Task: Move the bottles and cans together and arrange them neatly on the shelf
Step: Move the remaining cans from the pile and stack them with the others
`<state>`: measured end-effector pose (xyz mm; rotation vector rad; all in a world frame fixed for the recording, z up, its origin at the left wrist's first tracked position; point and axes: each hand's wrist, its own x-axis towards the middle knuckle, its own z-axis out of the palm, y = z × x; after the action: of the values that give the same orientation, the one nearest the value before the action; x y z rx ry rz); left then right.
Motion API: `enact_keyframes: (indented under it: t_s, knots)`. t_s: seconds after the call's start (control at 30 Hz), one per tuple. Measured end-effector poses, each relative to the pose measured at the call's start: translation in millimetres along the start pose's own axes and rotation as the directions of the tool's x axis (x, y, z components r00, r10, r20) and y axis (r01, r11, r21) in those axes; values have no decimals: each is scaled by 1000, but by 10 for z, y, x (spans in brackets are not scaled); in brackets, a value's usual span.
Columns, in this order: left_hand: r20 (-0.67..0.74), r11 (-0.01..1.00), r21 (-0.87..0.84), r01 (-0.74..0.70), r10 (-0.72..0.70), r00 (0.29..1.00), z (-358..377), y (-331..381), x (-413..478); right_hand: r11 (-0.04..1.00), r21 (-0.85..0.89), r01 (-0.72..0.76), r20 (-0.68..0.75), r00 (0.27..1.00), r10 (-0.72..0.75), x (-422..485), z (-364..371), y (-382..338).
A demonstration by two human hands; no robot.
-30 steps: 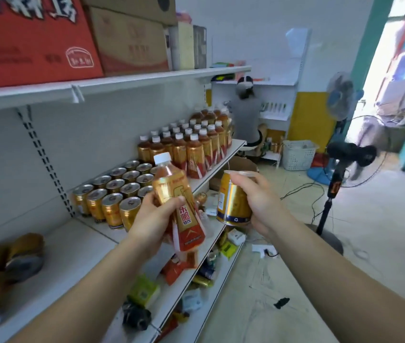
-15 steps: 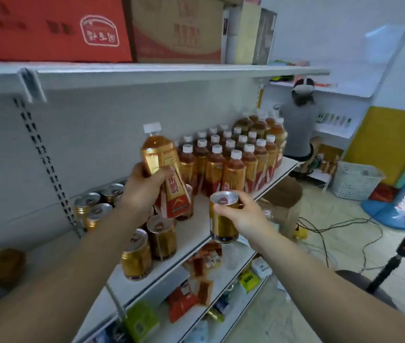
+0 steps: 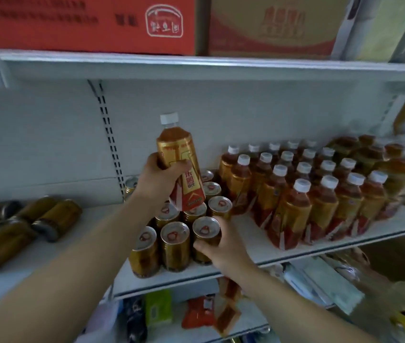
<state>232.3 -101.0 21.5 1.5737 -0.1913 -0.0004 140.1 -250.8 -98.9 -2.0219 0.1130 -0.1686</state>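
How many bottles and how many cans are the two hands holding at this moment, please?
Bottles: 1, the bottle gripped by the left hand
Cans: 1, the can gripped by the right hand
Total: 2

can (image 3: 206,235) lowered onto shelf (image 3: 255,246), beside cans (image 3: 171,246)
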Motion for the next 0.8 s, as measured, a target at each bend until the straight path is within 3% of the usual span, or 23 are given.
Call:
enact_keyframes:
  t_s: [0.27, 0.4, 0.47, 0.57, 0.67, 0.8]
  knots:
    - [-129, 1000, 3, -5, 5, 992, 248, 6, -210, 950, -281, 136, 164, 982, -92, 71, -292, -48]
    - [-87, 999, 13, -30, 31, 996, 383, 41, -215, 714, -597, 365, 70, 911, -407, 250, -1103, -255]
    - [-42, 1000, -1, -10, 10, 999, 519, 34, -197, 601, -726, 333, 30, 890, -456, 454, -1546, -381]
    - [61, 998, -10, 60, -60, 996, 783, -24, -150, 474, -876, 89, 5, 984, -175, 788, -2019, -446]
    - [143, 997, 18, 78, -80, 986, 1065, -122, -92, 512, -857, -59, -3, 994, 110, 964, -2165, -338]
    - [211, 978, 209, -7, -39, 977, 1326, -215, 43, 528, -840, -126, -15, 977, 211, 1038, -2099, -255]
